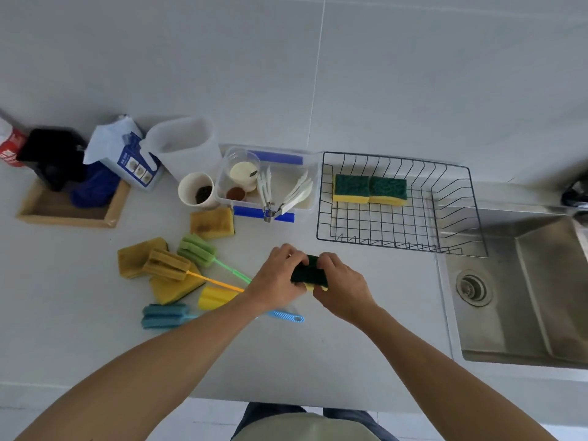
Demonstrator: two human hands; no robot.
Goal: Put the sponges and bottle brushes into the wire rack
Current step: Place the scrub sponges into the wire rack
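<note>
Both forearms reach forward over the counter point(366, 313), and the left hand point(276, 278) and right hand point(342, 286) meet, fingers curled around one green-topped sponge point(309, 273). They hold it near the wire rack point(401, 243)'s front left corner, just above the counter.

Left hand point(280, 278) and right hand point(342, 286) clasped together

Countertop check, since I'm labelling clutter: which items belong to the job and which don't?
Job: wire rack, held sponge, loose sponges, bottle brushes.
Not: paper cup, plastic tub, wooden tray, sink.
</note>
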